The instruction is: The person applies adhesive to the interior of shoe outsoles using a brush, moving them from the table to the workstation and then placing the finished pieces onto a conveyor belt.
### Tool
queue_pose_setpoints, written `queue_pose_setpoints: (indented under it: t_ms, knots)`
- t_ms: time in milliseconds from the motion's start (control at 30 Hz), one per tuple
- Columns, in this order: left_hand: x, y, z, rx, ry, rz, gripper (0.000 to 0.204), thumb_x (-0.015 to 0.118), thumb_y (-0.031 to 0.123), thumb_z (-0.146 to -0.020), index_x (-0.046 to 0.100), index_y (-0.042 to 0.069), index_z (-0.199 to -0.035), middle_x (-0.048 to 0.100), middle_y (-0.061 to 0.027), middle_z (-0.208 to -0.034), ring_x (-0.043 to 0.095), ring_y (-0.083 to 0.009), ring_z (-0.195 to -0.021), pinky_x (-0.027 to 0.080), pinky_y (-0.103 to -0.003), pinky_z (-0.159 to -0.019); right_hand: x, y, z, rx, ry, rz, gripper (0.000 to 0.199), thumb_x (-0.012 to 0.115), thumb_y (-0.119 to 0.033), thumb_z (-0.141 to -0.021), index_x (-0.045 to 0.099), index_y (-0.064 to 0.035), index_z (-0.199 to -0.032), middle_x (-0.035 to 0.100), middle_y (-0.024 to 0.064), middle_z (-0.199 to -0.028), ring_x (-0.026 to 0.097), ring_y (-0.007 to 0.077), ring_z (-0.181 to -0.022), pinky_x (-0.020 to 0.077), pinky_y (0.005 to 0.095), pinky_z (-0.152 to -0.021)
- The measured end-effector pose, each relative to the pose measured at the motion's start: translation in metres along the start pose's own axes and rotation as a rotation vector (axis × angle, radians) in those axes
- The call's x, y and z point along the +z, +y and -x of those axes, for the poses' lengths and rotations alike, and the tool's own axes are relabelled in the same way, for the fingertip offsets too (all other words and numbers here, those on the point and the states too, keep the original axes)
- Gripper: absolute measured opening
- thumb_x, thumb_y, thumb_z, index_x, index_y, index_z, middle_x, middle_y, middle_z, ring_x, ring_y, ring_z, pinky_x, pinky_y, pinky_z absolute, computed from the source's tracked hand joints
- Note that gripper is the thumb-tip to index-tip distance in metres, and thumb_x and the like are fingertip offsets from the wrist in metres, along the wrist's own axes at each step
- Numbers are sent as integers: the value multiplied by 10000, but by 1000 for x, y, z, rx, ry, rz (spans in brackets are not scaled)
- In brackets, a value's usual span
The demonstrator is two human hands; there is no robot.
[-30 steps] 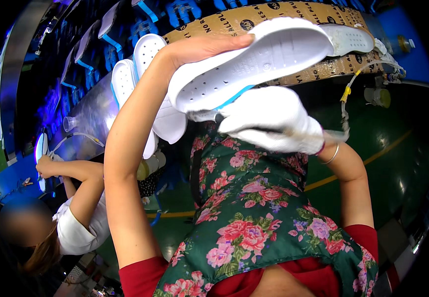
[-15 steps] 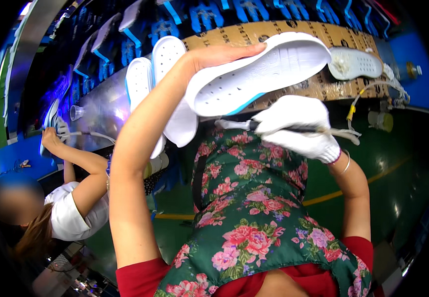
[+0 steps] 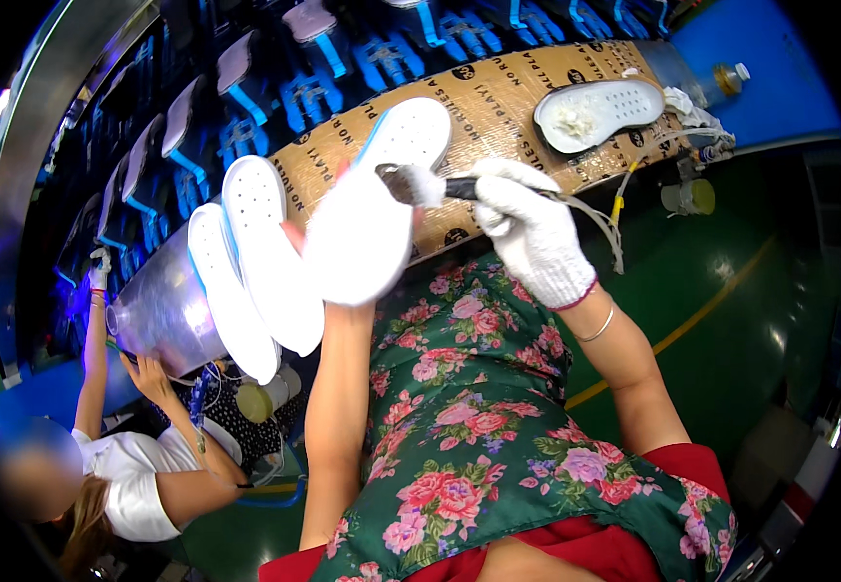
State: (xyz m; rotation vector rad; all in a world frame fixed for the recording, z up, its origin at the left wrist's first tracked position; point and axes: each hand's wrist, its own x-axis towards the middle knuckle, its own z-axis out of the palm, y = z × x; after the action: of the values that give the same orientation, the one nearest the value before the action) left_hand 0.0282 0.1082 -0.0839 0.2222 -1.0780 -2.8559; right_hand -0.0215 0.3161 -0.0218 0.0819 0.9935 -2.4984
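Observation:
My left hand, mostly hidden underneath, grips a white shoe sole with a blue edge and small holes toward its far end. Fingertips show at the sole's sides. In a white knit glove, my right hand is closed around the black handle of a brush. The brush's bristles are over the middle of the sole and look to be touching it. Left of the held sole lie two more white soles, one partly over the other.
Brown printed paper covers the bench. On it rests a grey-rimmed sole with a white clump. Blue racks line the far side. A clear bottle stands far right. Hoses hang nearby. A co-worker's hand is at left.
My left hand has swung the sole left and turned it lengthwise away from me. The right hand has moved left and away, bringing the brush over the sole. The view has shifted too.

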Motion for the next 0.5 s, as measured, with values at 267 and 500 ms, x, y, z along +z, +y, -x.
queue_pose_setpoints:
  t_ms: [267, 500]
  knots:
    - [25, -24, 39, -404, -237, 700, 948, 523, 620, -843, 303, 14, -1538, 477, -242, -1436, 557, -438, -1236, 527, -575, -982, 11, 5, 14, -108, 80, 275, 198, 710, -44, -896, 729, 29, -1079, 706, 50, -824, 633, 88, -687, 495, 220, -608]
    - [37, -26, 47, -296, -286, 712, 1052, 543, 841, -778, 365, 115, -1518, 523, -182, -1424, 530, -426, -1281, 378, -739, -1046, 45, -22, 26, -667, -139, 976, 224, 780, -42, -794, 759, 25, -1007, 754, 141, -963, 722, 197, -840, 574, 314, -753]
